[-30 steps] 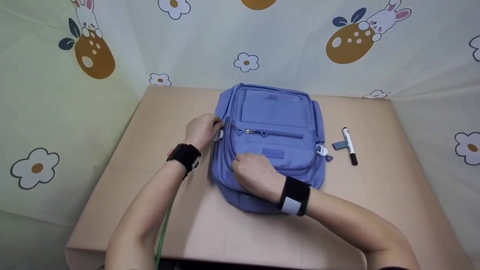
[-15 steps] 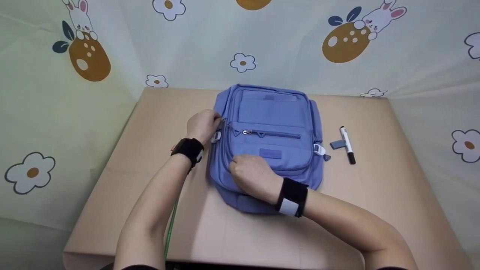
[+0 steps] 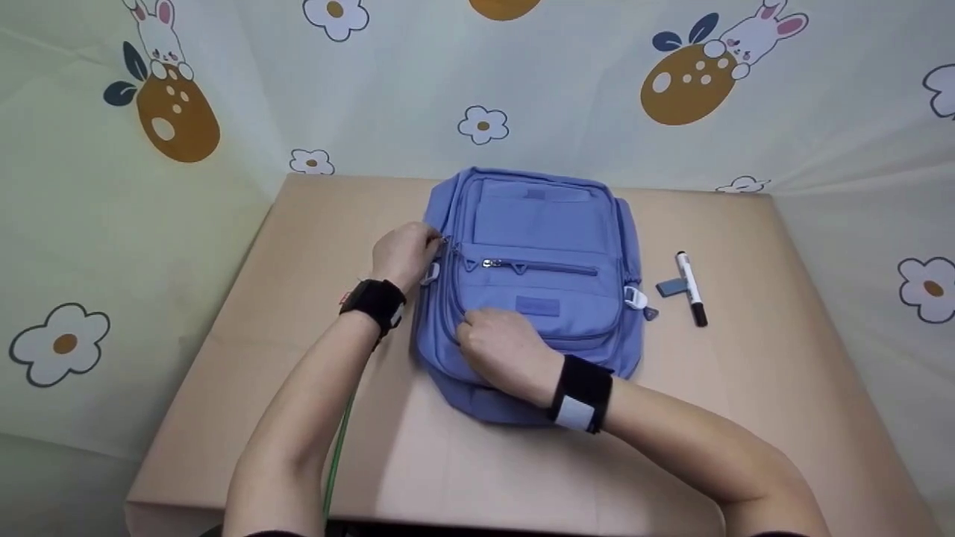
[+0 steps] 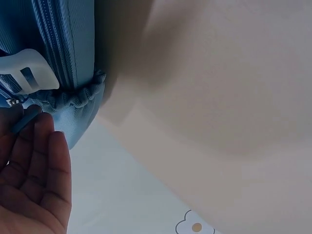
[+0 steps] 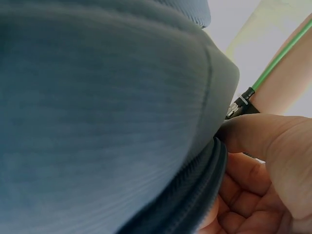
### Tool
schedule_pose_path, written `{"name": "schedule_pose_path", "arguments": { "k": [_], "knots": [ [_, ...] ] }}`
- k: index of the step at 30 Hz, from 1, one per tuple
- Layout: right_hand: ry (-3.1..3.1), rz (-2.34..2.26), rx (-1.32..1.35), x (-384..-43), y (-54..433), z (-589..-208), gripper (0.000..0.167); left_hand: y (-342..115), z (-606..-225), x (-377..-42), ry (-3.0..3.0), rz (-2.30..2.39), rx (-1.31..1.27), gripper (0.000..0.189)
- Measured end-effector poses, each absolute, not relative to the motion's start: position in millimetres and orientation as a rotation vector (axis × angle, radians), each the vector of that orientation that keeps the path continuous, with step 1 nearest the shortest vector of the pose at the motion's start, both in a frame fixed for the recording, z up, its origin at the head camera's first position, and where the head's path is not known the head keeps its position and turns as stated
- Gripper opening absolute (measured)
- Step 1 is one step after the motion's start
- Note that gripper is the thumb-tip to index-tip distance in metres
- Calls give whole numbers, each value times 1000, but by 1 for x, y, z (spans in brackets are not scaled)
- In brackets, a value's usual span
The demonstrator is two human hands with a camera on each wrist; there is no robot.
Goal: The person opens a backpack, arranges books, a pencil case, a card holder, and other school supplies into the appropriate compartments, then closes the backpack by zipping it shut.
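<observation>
A blue backpack point(image 3: 545, 231) lies on the table with its front pocket facing up. At its left side my left hand point(image 3: 404, 252) pinches a zipper pull point(image 4: 27, 118), a blue tab attached to a metal slider beside the white buckle point(image 4: 28, 72). Lower on the same side, my right hand point(image 3: 507, 350) grips the zippered edge point(image 5: 197, 190) of the bag between thumb and fingers. A short front zipper point(image 3: 552, 267) with triangular pulls crosses the pocket, and a fabric label point(image 3: 538, 306) sits below it.
Right of the backpack, a white marker point(image 3: 692, 289) with a dark cap lies by a small grey-blue piece point(image 3: 671, 288). A green cable point(image 3: 339, 455) runs along the left forearm. Patterned curtain walls point(image 3: 567, 97) enclose the table point(image 3: 298, 224) at the back and sides.
The whole head view shifted slightly early on. My left hand has edged slightly along the bag's side, still pinching the zipper pull. My right hand keeps its place on the edge.
</observation>
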State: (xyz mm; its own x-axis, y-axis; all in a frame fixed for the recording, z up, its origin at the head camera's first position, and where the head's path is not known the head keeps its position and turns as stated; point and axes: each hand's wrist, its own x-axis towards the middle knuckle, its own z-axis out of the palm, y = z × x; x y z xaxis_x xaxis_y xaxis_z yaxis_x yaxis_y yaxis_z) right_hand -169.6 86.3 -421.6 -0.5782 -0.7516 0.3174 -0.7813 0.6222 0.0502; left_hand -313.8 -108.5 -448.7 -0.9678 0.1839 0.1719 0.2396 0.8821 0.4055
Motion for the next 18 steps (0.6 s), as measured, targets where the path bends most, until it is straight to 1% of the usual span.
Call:
{"name": "schedule_pose_path", "arguments": {
  "k": [4, 8, 11, 14, 18],
  "knots": [
    [-2538, 175, 1239, -170, 87, -422, 16, -109, -450, -310, -2919, -642, -341, 22],
    [-2603, 287, 1258, -170, 91, -417, 19, -110, -449, -303, -2883, -657, -385, 29],
    [-2674, 373, 1278, -170, 97, -408, 17, -111, -447, -297, -2818, -694, -485, 35],
    [-2724, 432, 1287, -172, 106, -395, 13, -111, -445, -289, -2737, -750, -625, 36],
    [-2799, 472, 1233, -184, 120, -376, 16, -109, -442, -280, -2681, -854, -779, 38]
  ]
}}
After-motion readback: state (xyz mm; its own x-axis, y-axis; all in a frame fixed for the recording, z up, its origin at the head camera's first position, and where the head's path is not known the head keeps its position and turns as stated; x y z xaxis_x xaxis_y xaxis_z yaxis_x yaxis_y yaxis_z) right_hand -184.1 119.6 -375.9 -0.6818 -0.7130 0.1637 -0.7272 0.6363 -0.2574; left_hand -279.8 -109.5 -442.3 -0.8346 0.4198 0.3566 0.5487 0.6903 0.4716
